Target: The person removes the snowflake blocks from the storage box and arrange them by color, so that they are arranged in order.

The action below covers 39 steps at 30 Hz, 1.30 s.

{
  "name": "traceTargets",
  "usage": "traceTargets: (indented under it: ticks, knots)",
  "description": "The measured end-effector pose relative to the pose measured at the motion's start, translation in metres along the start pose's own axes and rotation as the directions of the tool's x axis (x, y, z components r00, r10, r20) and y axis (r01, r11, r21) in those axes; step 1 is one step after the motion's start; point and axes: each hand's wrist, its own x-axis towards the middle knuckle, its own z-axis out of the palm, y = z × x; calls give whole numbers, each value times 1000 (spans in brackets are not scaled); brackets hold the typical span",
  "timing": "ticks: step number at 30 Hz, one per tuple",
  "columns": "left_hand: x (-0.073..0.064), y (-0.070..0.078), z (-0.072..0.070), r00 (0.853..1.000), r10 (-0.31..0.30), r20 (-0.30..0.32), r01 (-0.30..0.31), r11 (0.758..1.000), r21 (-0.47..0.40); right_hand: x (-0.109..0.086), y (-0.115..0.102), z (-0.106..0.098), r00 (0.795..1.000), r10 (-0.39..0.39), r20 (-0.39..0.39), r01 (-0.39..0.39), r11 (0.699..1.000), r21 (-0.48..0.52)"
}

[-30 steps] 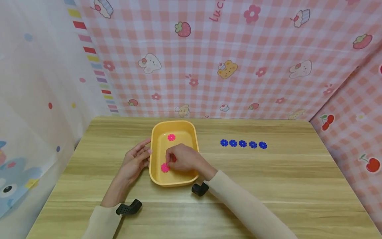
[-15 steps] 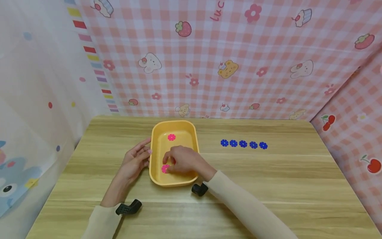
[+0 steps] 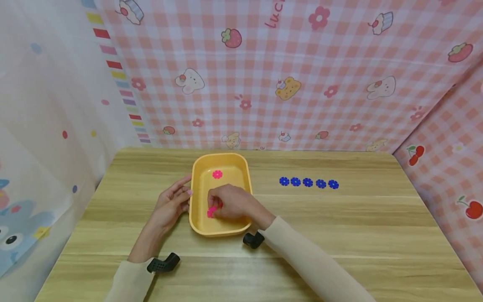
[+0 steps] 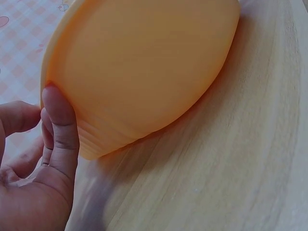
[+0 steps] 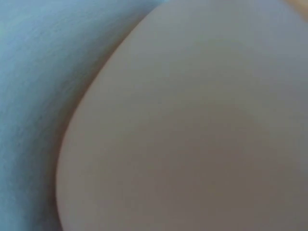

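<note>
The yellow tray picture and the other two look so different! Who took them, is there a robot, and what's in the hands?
No robot here: just a person's two bare hands, with cameras on the head and both wrists.

The big picture looks down from the head. On the wooden table you see a yellow tray and, to its right, a row of five blue flower pieces. The left hand touches the tray's side. The right hand reaches inside and seems to pinch a pink flower piece. Another pink piece lies near the tray's far end.

The left wrist picture shows that hand and the tray up close. The right wrist one is too blurry to show what's held.
</note>
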Motion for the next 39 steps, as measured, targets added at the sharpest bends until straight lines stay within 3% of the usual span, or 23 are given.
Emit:
traceTargets:
  ticks: [5,14,18,27,34,39]
  knots:
    - [-1,1,0,1000,0,-3,0,1000,14,-1,-1,-2,1000,-14,-9,15,998,58]
    - [-2,2,3,1000,-1,-22,1,1000,13,-6,0,-8,987,-68,-145,97,974,202]
    - [-1,1,3,1000,-2,-16,2,1000,19,-11,0,-16,984,-40,-175,88,958,274]
    - [-1,1,2,1000,-3,-12,3,999,33,-35,4,-33,963,44,-266,44,947,317]
    - [-2,1,1,1000,1,-10,-1,999,40,-56,15,-34,938,109,-329,19,931,364]
    - [-1,0,0,1000,9,-3,-9,999,38,-73,25,-33,913,196,-358,-30,907,421]
